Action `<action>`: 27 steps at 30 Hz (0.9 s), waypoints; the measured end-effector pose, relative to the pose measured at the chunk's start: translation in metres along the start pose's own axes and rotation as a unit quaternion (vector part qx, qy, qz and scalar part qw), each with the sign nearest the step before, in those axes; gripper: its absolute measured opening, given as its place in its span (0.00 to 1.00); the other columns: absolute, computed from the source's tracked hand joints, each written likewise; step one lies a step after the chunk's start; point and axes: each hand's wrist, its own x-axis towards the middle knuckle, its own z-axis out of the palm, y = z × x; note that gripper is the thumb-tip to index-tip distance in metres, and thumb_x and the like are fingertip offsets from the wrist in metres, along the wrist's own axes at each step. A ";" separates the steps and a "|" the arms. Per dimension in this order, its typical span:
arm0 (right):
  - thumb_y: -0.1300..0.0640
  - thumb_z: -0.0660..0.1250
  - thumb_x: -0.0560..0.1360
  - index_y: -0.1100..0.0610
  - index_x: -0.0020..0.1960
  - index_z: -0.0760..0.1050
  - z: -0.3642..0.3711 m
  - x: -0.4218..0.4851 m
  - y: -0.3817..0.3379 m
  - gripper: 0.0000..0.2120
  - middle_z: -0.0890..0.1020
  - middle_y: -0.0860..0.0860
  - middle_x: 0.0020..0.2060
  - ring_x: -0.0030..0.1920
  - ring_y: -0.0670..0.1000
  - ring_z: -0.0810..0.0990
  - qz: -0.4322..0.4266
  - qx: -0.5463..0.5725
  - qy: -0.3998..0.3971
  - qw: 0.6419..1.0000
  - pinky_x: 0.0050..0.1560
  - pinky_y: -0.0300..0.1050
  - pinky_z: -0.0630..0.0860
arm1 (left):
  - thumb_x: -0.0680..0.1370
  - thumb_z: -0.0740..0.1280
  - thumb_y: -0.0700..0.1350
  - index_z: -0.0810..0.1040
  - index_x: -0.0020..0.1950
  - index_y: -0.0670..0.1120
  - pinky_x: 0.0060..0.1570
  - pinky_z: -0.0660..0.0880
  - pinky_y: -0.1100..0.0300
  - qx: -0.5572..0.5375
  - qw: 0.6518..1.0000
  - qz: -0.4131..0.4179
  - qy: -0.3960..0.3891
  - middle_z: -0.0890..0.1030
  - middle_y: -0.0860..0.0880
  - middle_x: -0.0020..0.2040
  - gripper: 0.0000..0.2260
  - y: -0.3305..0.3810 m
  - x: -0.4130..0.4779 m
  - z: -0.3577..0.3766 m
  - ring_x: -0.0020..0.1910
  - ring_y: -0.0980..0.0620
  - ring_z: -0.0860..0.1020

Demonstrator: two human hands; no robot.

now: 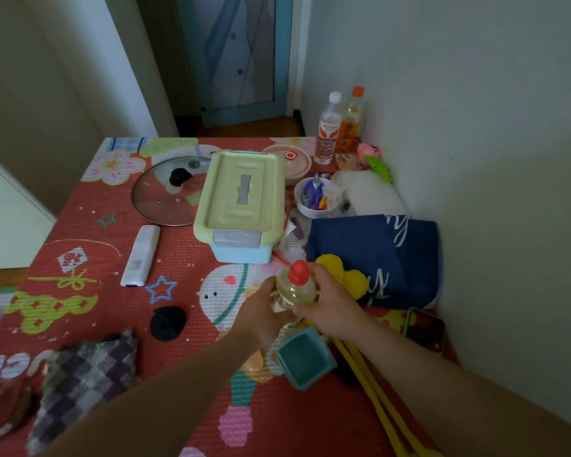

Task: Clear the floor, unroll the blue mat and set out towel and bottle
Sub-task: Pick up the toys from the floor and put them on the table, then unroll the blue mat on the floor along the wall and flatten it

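Note:
Both my hands hold a small clear bottle (295,288) with a red cap and yellowish liquid, above the red patterned floor mat (185,268). My left hand (261,311) grips its left side and my right hand (330,305) wraps its right side. Two taller bottles stand by the far wall: a clear one with a white cap (328,130) and an orange-capped one (351,122). A checked purple-grey cloth (86,374) lies crumpled at the lower left. No blue mat is in view.
On the red mat lie a green-lidded box (241,199), a glass pot lid (168,192), a white remote (140,255), a black knob (168,323), a teal square container (305,357), a navy bag (376,255), a white bowl (312,196), a phone (424,328) and yellow straps (376,400). The wall stands close on the right.

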 end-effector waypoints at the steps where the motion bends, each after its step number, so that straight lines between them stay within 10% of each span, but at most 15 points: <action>1: 0.61 0.71 0.71 0.46 0.68 0.63 0.002 0.001 0.002 0.30 0.74 0.41 0.54 0.49 0.39 0.75 0.000 -0.001 -0.003 1.000 0.42 0.27 0.71 | 0.69 0.76 0.46 0.66 0.62 0.61 0.60 0.74 0.51 -0.001 1.000 -0.003 -0.001 0.77 0.58 0.56 0.28 -0.002 0.001 0.000 0.58 0.52 0.76; 12: 0.57 0.76 0.66 0.43 0.69 0.61 -0.002 -0.008 -0.007 0.37 0.71 0.37 0.60 0.62 0.42 0.71 -0.030 -0.032 -0.051 0.998 0.54 0.32 0.68 | 0.71 0.74 0.47 0.50 0.77 0.53 0.60 0.65 0.61 0.102 0.993 -0.036 -0.036 0.67 0.54 0.71 0.43 0.020 -0.020 -0.022 0.69 0.54 0.66; 17: 0.53 0.74 0.69 0.47 0.75 0.55 -0.025 -0.015 -0.052 0.41 0.64 0.35 0.60 0.58 0.33 0.60 -0.100 -0.075 -0.057 0.990 0.55 0.26 0.60 | 0.72 0.72 0.53 0.48 0.77 0.54 0.71 0.58 0.56 0.160 0.987 -0.016 0.018 0.56 0.51 0.78 0.42 0.043 -0.052 -0.052 0.76 0.50 0.57; 22: 0.32 0.67 0.63 0.44 0.75 0.52 -0.017 -0.034 -0.108 0.46 0.58 0.45 0.75 0.74 0.47 0.57 -0.173 -0.141 -0.053 0.973 0.72 0.53 0.62 | 0.73 0.70 0.54 0.51 0.77 0.53 0.72 0.60 0.54 0.165 0.980 0.028 0.105 0.57 0.52 0.77 0.39 0.070 -0.100 -0.094 0.76 0.51 0.58; 27: 0.41 0.67 0.73 0.49 0.76 0.52 0.008 -0.066 -0.157 0.39 0.54 0.46 0.77 0.76 0.46 0.50 -0.261 -0.187 -0.028 0.947 0.72 0.43 0.50 | 0.71 0.69 0.59 0.53 0.76 0.56 0.69 0.60 0.58 0.182 0.964 0.061 0.183 0.59 0.52 0.76 0.38 0.090 -0.168 -0.140 0.74 0.52 0.61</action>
